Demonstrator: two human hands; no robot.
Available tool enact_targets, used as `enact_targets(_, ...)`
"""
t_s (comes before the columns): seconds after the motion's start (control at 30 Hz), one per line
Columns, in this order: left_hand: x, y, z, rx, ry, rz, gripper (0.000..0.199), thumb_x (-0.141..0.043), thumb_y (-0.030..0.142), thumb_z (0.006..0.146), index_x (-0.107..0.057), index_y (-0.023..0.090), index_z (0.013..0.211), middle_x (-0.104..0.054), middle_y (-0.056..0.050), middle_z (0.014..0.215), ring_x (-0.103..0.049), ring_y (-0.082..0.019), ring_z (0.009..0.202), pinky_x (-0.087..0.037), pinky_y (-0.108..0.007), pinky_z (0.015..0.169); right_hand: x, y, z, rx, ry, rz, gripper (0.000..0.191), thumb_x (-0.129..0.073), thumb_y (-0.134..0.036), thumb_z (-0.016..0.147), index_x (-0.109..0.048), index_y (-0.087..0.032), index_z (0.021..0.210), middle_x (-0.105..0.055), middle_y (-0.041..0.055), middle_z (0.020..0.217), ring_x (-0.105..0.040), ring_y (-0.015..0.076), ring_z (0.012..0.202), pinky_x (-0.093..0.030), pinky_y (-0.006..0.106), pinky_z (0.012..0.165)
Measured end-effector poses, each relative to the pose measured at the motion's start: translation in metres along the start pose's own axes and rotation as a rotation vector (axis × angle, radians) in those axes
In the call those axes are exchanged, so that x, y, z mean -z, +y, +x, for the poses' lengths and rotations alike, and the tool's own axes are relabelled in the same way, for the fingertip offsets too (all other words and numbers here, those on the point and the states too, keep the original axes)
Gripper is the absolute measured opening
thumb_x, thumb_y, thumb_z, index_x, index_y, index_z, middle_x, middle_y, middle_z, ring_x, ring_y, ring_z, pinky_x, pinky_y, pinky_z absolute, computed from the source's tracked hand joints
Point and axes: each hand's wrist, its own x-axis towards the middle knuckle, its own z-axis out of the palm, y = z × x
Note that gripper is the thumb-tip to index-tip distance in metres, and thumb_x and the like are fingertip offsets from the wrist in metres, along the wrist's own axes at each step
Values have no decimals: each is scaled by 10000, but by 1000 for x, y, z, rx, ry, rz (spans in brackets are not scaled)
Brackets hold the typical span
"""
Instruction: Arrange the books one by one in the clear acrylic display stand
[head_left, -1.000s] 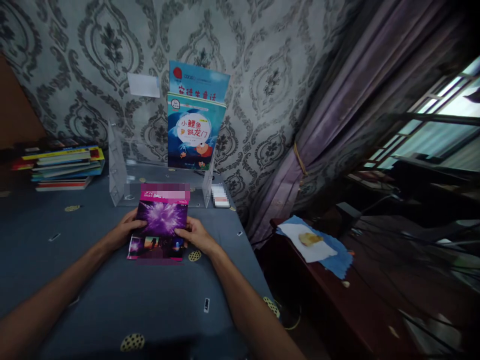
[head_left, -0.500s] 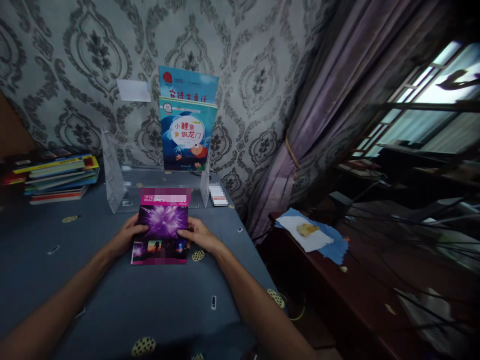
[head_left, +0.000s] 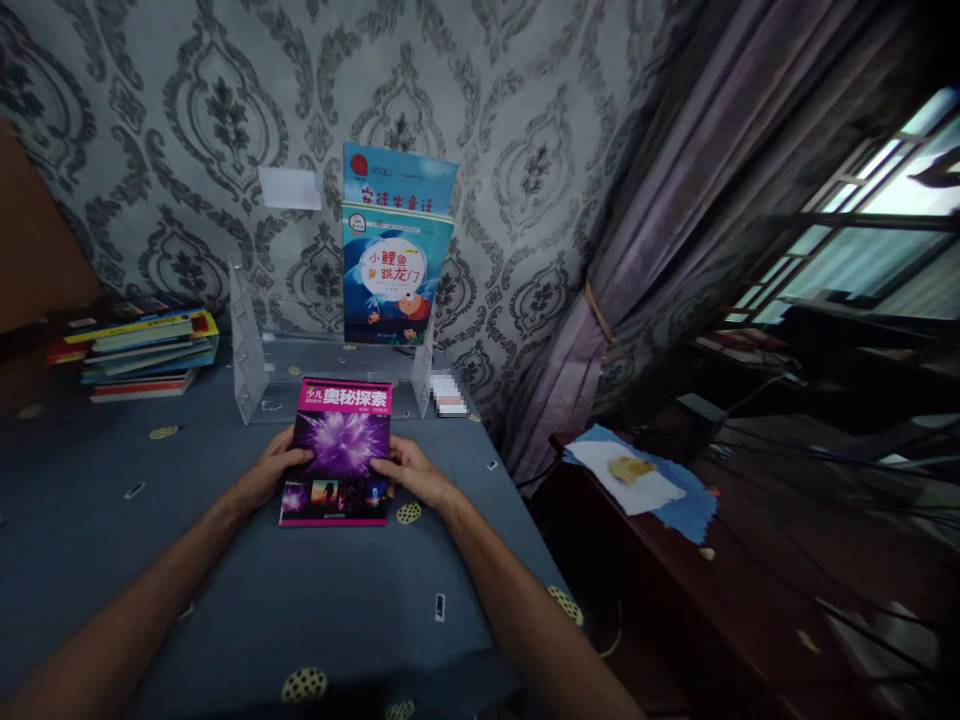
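A magenta and purple book (head_left: 341, 450) with a burst of light on its cover is held upright before me, cover facing me. My left hand (head_left: 271, 468) grips its left edge, thumb on the cover. On the right edge, my right hand (head_left: 417, 472) does the same; the fingers of both hands are partly hidden behind the book. Just beyond it stands a clear acrylic book rack (head_left: 251, 350). Two blue children's books lean upright in the rack's right part: a front one with a fish picture (head_left: 394, 275) and a taller one (head_left: 401, 178) behind.
A pile of books (head_left: 150, 355) lies at the left on the blue-grey tablecloth (head_left: 247, 590). A small blurred white item (head_left: 448, 392) sits right of the rack. At right, a dark red table (head_left: 637, 570) carries a blue cloth (head_left: 694, 515); a purple curtain (head_left: 570, 370) hangs between.
The whole scene has shifted slightly right in view as the head turned left. Both hands keep hold of the magenta book, which stays in about the same place before the rack.
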Motion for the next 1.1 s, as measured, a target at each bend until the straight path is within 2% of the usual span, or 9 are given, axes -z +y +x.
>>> enact_targets(0.17, 2, -2, 2, -6, -37, 36, 505, -792, 355, 565, -698, 198, 1036, -763, -55, 1028, -707, -316, 961, -558, -388, 832, 3, -1, 0, 15, -29, -4, 574, -764, -608, 740, -620, -189, 1104, -599, -11, 848, -545, 104, 629, -474, 204, 486)
enact_targets(0.33, 1, 5, 10, -48, -87, 99, 548, -802, 372, 620, -673, 204, 1125, -737, -81, 1140, -680, -323, 1071, -527, -420, 946, 10, 3, 3, 60, 15, -71, 583, -729, -651, 757, -613, -185, 1087, -580, -10, 812, -551, 109, 604, -466, 214, 479)
enact_targets(0.53, -4, 29, 34, -230, -159, 250, 534, -802, 380, 650, -675, 213, 1141, -723, -89, 1170, -632, -327, 1167, -495, -434, 1011, 25, -6, 17, 182, 102, -193, 513, -667, -650, 810, -601, -186, 1018, -565, -16, 756, -531, 116, 586, -457, 225, 485)
enact_targets(0.63, -8, 42, 49, -339, -133, 385, 503, -782, 398, 674, -681, 201, 1126, -728, -85, 1155, -632, -338, 1151, -477, -433, 1021, 35, -22, 23, 254, 165, -281, 431, -658, -594, 835, -608, -194, 990, -594, 7, 799, -551, 140, 639, -469, 237, 512)
enact_targets(0.77, -19, 62, 69, -455, -67, 541, 445, -744, 408, 713, -684, 202, 1103, -746, -72, 1054, -665, -335, 1021, -503, -417, 934, 53, -49, 31, 321, 256, -389, 364, -639, -524, 856, -634, -206, 1033, -639, 45, 897, -593, 187, 752, -507, 279, 602)
enact_targets(0.97, -34, 114, 105, -593, -26, 586, 467, -746, 276, 713, -652, 175, 1159, -709, -74, 1028, -644, -314, 1029, -506, -387, 906, 85, -111, 56, 459, 288, -530, 415, -633, -506, 852, -620, -185, 1115, -662, 55, 957, -610, 202, 796, -541, 324, 685)
enact_targets(1.1, -40, 144, 128, -713, 11, 681, 454, -729, 273, 738, -635, 169, 1170, -697, -60, 976, -635, -316, 1007, -489, -405, 924, 100, -146, 77, 567, 296, -589, 399, -627, -455, 859, -594, -188, 1153, -663, 55, 965, -621, 200, 833, -553, 316, 701)
